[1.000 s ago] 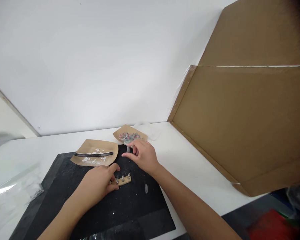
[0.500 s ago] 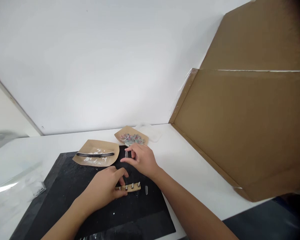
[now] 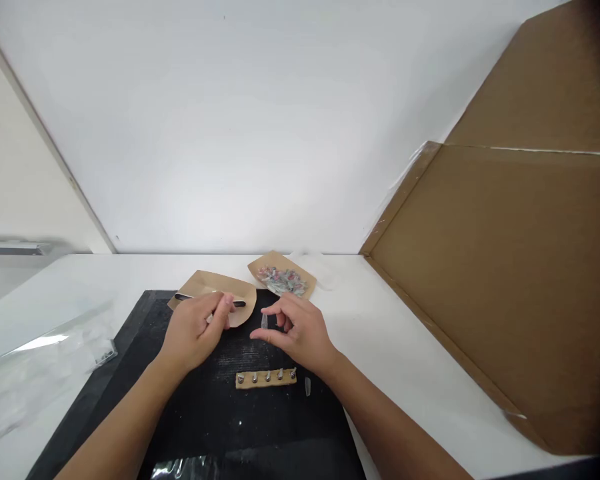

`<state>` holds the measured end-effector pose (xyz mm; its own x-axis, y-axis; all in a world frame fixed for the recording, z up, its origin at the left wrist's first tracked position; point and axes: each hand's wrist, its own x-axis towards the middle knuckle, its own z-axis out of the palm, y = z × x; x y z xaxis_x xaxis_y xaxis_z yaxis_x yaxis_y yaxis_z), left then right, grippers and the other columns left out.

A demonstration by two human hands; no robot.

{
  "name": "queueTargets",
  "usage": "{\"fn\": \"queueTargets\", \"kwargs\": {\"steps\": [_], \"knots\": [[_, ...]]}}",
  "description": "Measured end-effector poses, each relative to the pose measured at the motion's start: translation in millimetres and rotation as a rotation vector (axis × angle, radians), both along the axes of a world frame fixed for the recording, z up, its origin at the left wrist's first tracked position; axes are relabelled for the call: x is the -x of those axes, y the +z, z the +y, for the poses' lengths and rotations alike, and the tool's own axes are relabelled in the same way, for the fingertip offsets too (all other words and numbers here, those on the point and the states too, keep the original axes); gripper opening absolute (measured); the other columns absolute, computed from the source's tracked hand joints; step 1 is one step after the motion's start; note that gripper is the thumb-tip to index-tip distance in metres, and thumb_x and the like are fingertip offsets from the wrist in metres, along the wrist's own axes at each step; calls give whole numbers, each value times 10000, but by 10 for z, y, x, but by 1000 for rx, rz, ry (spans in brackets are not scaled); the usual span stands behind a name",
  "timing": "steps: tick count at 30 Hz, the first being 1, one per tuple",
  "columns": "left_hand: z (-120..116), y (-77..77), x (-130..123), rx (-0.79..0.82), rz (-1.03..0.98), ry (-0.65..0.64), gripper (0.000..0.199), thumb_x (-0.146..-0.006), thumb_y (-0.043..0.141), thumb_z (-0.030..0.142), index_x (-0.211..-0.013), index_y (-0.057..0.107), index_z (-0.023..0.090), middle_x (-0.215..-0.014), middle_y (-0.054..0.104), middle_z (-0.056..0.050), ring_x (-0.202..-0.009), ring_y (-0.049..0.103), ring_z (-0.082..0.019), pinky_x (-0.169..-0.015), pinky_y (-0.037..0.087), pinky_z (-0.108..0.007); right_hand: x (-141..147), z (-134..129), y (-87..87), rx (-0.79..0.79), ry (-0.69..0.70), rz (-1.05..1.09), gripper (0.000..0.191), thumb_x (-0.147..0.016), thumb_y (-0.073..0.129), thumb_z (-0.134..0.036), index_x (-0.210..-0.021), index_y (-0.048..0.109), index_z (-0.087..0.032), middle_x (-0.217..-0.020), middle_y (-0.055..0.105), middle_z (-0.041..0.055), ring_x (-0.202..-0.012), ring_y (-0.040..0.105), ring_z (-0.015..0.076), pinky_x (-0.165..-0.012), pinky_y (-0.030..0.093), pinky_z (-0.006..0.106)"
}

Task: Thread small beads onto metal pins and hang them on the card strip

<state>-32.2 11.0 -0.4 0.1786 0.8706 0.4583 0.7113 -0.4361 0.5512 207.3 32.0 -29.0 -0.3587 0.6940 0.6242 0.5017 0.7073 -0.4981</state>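
Observation:
Between the thumb and index finger of my right hand (image 3: 297, 331) is a small clear nail tip (image 3: 265, 321), held upright. My left hand (image 3: 200, 327) is closed with its fingertips together, over the front of a cardboard tray (image 3: 245, 291); whatever it pinches is too small to make out. A dark nail file (image 3: 239, 304) lies across that tray, partly hidden by the hand. Below the hands, a tan strip (image 3: 261, 383) with several small metal pegs rests on the black mat (image 3: 200, 413). Another clear nail tip (image 3: 307, 387) lies right of the strip.
Behind my right hand, a second cardboard tray (image 3: 311, 279) holds small wrapped pieces (image 3: 283, 279). Clear plastic bags (image 3: 45, 373) lie at the left. A large cardboard panel (image 3: 505, 267) stands at the right, and a white wall (image 3: 260, 133) rises behind the table.
My left hand has left the strip, moved up and left to the tray, and closed its fingertips. My right hand still holds the nail tip. The view has shifted slightly.

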Motion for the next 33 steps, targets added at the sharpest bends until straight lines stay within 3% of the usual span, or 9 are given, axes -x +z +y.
{"fn": "queueTargets", "kwargs": {"steps": [5,12,20,27,33], "knots": [[38,-39,6,-60,75,191,452,-1069,419,459,-771,644,206,-655,636,3,-647,594,-165,-644,370,-303,140,-191,37,14,110,-108,488,-752,845,-678,-866,743,-215,-785,621,-14,-664,556,128,-638,339,288],[-3,-49,-94,-135,103,141,333,-1030,503,384,-767,597,203,-674,607,8,-661,562,-153,-641,363,-294,207,-282,-51,57,252,-294,512,-657,911,-666,-908,761,-246,-886,650,-21,-718,577,128,-670,307,297],[-4,-89,-119,-134,104,103,306,-1020,528,373,-782,616,202,-698,626,-6,-697,575,-166,-660,403,-304,181,-264,-18,157,336,-375,428,-766,870,-617,-1003,777,-273,-932,681,-33,-780,643,123,-698,357,290],[12,-122,-123,-136,137,67,285,-1017,534,363,-798,624,204,-719,639,-20,-716,589,-179,-677,429,-310,126,-310,137,193,229,-396,414,-743,902,-579,-910,741,-236,-834,694,-46,-735,630,131,-629,342,284],[-5,-137,-162,-125,144,69,300,-1017,529,353,-765,597,206,-695,624,-16,-697,576,-177,-651,406,-305,102,-373,166,249,151,-402,465,-606,985,-552,-805,715,-231,-775,694,-61,-681,611,127,-583,314,276]]}}
